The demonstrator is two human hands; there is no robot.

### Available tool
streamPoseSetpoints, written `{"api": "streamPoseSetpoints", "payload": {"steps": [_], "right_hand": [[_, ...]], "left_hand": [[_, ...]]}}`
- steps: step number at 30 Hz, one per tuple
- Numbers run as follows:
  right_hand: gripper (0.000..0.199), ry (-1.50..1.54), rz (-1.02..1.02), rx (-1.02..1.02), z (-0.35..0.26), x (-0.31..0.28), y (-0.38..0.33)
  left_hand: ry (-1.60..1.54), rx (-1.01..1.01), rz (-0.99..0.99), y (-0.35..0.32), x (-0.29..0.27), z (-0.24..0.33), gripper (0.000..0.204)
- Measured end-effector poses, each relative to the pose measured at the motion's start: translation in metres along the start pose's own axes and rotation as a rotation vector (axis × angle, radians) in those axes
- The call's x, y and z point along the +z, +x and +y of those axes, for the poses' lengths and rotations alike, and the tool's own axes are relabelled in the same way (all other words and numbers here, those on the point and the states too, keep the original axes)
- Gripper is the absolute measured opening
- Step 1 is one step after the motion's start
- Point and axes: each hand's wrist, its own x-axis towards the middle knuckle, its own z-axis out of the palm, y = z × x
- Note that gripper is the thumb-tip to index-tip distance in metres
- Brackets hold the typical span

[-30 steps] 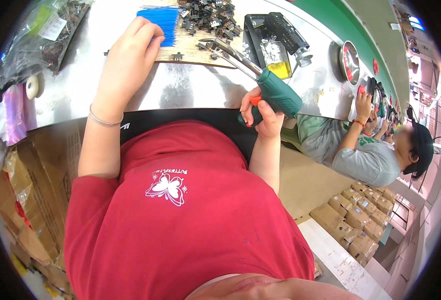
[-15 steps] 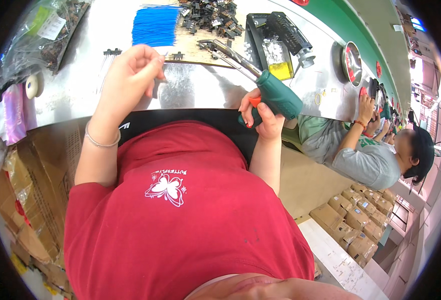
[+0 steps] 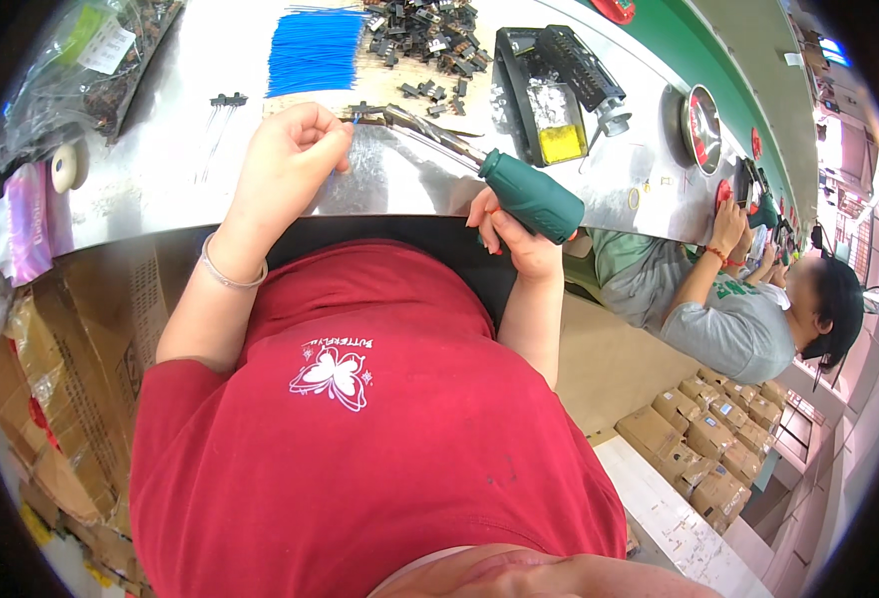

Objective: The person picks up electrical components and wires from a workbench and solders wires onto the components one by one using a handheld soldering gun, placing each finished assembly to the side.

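Gripping the green handle of a soldering iron (image 3: 519, 189), the right hand (image 3: 514, 234) sits at the near edge of the metal bench (image 3: 140, 189), fingers wrapped tight round the grip, much as it was a moment ago. The iron's long axis runs from right of centre up toward the upper left of the frame, its metal tip pointing at the left hand (image 3: 285, 159). That hand has pulled back from the bundle of blue wires (image 3: 315, 50) it covered a second earlier and is now curled into a loose fist just below it, pinching something too small to make out. Beyond the wires lies a heap of small black parts (image 3: 419, 30), and a black tray (image 3: 549, 90) sits right of them
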Motion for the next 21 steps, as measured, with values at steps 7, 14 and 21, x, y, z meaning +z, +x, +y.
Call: {"api": "streamPoseSetpoints", "payload": {"steps": [7, 14, 21], "right_hand": [[0.036, 0.04, 0.001, 0.01, -0.0027, 0.0013, 0.0001], [0.037, 0.018, 0.017, 0.028, -0.0046, 0.0034, 0.0008], [0.035, -0.035, -0.012, 0.036, -0.0068, 0.0021, 0.0017]], "left_hand": [[0.036, 0.017, -0.004, -0.0003, 0.0007, -0.0015, 0.014], [0.07, 0.01, 0.002, 0.0003, 0.0007, -0.0029, 0.011], [0.059, 0.03, -0.01, 0.0009, 0.0004, -0.0044, 0.011]]}}
